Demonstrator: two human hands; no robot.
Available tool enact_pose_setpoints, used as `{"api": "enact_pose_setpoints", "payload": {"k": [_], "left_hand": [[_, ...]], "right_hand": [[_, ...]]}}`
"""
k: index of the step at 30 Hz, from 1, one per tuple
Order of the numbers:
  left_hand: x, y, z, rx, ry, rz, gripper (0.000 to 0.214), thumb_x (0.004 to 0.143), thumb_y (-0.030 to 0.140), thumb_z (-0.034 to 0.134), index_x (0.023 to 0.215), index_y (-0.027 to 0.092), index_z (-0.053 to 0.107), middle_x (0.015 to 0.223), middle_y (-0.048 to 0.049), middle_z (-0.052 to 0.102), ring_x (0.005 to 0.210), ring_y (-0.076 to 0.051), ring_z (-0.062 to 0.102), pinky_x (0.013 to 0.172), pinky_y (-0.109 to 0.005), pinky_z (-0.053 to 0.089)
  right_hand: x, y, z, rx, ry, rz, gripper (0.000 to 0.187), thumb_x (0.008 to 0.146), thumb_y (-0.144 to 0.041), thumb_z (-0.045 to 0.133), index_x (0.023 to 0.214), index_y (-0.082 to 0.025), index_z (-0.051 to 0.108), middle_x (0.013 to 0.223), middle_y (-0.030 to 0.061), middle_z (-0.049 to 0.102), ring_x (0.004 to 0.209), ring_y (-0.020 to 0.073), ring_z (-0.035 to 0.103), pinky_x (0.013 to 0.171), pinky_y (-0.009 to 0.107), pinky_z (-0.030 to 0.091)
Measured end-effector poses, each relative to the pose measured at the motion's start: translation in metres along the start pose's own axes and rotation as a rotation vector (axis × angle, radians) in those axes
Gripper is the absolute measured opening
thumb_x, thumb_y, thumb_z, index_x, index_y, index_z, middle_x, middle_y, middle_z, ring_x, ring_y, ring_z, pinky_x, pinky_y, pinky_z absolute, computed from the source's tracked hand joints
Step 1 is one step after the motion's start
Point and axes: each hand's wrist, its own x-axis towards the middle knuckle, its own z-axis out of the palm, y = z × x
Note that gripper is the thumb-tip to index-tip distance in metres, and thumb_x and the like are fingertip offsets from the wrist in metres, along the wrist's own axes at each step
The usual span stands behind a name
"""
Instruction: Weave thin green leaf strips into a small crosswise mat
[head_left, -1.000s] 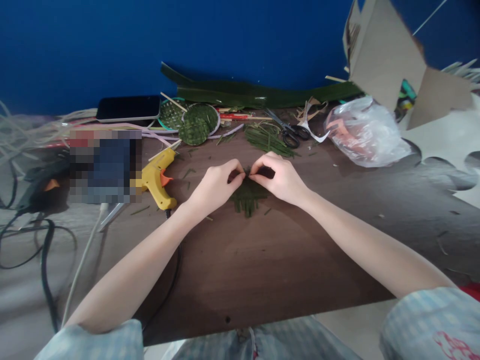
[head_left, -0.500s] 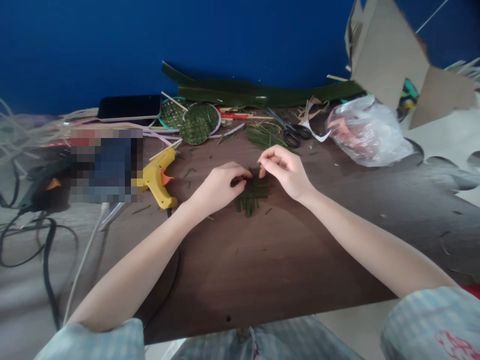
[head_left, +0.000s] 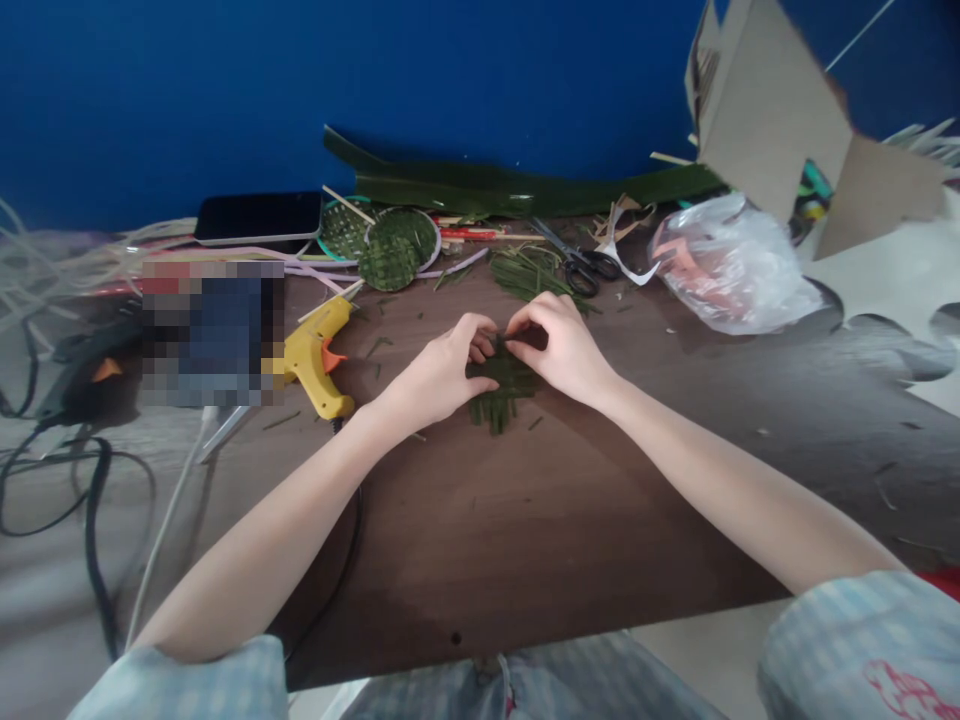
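Note:
A small woven mat of green leaf strips (head_left: 501,395) lies on the brown table, its strip ends loose along the near edge. My left hand (head_left: 442,370) is at the mat's left side, thumb apart from the curled fingers and resting near the weave. At the mat's upper edge, my right hand (head_left: 566,345) pinches a dark leaf strip between thumb and forefinger. Its fingertips nearly meet those of the left hand. The fingers partly cover the top of the weave. Behind the hands lies a pile of cut leaf strips (head_left: 529,272).
A yellow glue gun (head_left: 319,360) lies left of my hands, its cord running toward me. Farther back are round woven leaf pieces (head_left: 390,250), a phone (head_left: 259,216), scissors (head_left: 581,265) and a long green leaf (head_left: 480,190). To the right sit a plastic bag (head_left: 739,265) and cardboard (head_left: 780,110).
My right hand has moved left and down to the mat's upper edge. My left hand's forefinger has lifted, and its thumb and fingers are wider apart.

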Motion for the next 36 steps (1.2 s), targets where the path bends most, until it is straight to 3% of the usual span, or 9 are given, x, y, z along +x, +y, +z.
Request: {"api": "enact_pose_setpoints", "payload": {"k": [6,14,20,27,32,36], "left_hand": [[0.0,0.0,-0.002,0.123,0.023,0.089,0.034,0.066,0.008,0.071,0.087,0.018,0.046,0.094,-0.0023,0.053,0.08,-0.013,0.055,0.076,-0.029,0.05],[0.001,-0.003,-0.004,0.159,-0.033,0.104,0.025,0.071,0.014,0.07,0.092,0.015,0.056,0.103,-0.0049,0.052,0.087,-0.015,0.057,0.085,-0.034,0.05],[0.001,-0.001,-0.003,0.166,-0.025,0.098,0.025,0.07,0.014,0.071,0.091,0.015,0.057,0.103,-0.0054,0.053,0.088,-0.016,0.056,0.086,-0.033,0.049],[0.001,0.003,-0.007,0.332,0.024,0.065,0.031,0.067,0.021,0.075,0.092,0.013,0.058,0.096,-0.006,0.056,0.095,-0.022,0.053,0.088,-0.038,0.045],[0.0,0.005,-0.011,0.362,0.015,0.058,0.009,0.079,0.017,0.06,0.087,0.013,0.061,0.084,-0.0042,0.058,0.084,-0.019,0.057,0.078,-0.032,0.047],[0.0,0.002,-0.013,0.392,0.026,0.178,0.017,0.081,0.008,0.05,0.089,0.015,0.062,0.09,-0.0053,0.062,0.088,-0.018,0.057,0.081,-0.032,0.046]], "right_hand": [[0.0,0.0,-0.001,0.006,-0.011,-0.002,0.005,0.075,-0.019,0.063,0.076,-0.021,0.059,0.081,0.005,0.057,0.083,0.0228,0.048,0.078,0.04,0.042],[0.0,0.002,0.001,-0.02,-0.001,-0.012,0.006,0.076,-0.019,0.064,0.077,-0.021,0.058,0.083,0.0042,0.058,0.084,0.022,0.048,0.079,0.038,0.041],[0.0,0.002,0.001,-0.016,-0.004,-0.024,0.005,0.076,-0.019,0.063,0.076,-0.021,0.059,0.082,0.0039,0.057,0.083,0.0218,0.049,0.078,0.038,0.042],[0.0,0.001,0.0,0.008,0.026,-0.008,0.005,0.076,-0.018,0.062,0.075,-0.021,0.058,0.081,0.0035,0.058,0.082,0.0207,0.05,0.078,0.037,0.041],[-0.001,0.001,-0.001,0.163,0.112,0.049,0.009,0.079,-0.013,0.052,0.079,-0.021,0.057,0.081,0.0024,0.059,0.081,0.0174,0.053,0.075,0.034,0.043],[0.0,0.004,-0.002,0.243,0.184,0.109,0.013,0.077,-0.012,0.049,0.082,-0.02,0.057,0.083,0.0029,0.06,0.081,0.0168,0.054,0.074,0.033,0.043]]}}
